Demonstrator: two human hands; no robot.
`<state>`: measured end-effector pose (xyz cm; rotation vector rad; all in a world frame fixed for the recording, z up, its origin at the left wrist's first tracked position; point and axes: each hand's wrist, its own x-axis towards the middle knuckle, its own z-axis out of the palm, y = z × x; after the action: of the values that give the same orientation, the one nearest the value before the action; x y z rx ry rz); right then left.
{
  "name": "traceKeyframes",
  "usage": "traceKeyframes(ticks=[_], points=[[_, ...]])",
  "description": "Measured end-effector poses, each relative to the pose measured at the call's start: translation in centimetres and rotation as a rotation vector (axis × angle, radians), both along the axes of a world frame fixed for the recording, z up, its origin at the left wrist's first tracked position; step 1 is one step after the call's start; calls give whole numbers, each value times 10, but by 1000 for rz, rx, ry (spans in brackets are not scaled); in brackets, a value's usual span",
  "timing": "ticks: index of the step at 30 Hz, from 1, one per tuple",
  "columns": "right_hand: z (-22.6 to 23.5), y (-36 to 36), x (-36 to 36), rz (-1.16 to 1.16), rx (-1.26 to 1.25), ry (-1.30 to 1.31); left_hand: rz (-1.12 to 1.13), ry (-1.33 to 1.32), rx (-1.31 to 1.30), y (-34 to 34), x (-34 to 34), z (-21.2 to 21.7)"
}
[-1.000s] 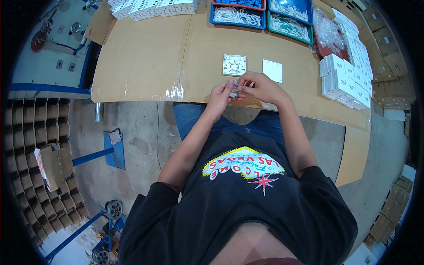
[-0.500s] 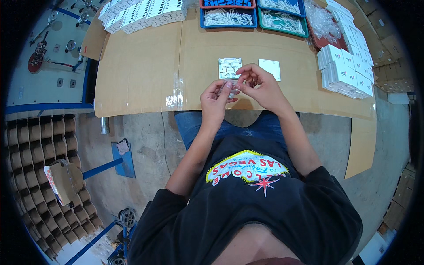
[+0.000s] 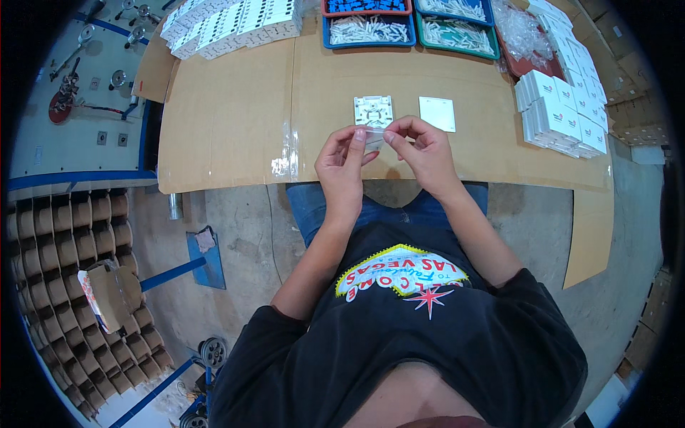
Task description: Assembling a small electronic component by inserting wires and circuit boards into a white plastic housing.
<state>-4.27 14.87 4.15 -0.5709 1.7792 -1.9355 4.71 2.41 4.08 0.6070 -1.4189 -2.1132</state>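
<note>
A small clear plastic bag point(image 3: 374, 134) is stretched between my hands over the near part of the table. My left hand point(image 3: 344, 155) pinches its left side between thumb and fingers. At its upper right edge, my right hand point(image 3: 422, 148) pinches with thumb and forefinger. What the bag holds, if anything, is too small to make out. Just beyond my hands lies a square white plastic base with an open, moulded inside point(image 3: 373, 110). A flat white square cover plate point(image 3: 437, 114) rests to the right of it.
Cardboard covers the table point(image 3: 221, 121). Stacked white units point(image 3: 246, 25) stand at the far left. A blue tray point(image 3: 367, 43) and a green tray point(image 3: 492, 54) hold small white pieces at the back. Clear bags fill a red tray point(image 3: 554, 69), with white boxes point(image 3: 556, 118) stacked beside it.
My right hand's fingers have closed down onto the bag's edge. The bag is now held flatter and more stretched between both hands.
</note>
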Motion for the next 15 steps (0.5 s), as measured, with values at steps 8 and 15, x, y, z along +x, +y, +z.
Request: traceKeyframes(ticks=[8, 15], points=[[-6, -3, 0, -27, -26, -17, -23, 36, 32, 0, -2, -16], [-12, -2, -3, 5, 7, -44, -66, 1, 128, 5, -2, -8]])
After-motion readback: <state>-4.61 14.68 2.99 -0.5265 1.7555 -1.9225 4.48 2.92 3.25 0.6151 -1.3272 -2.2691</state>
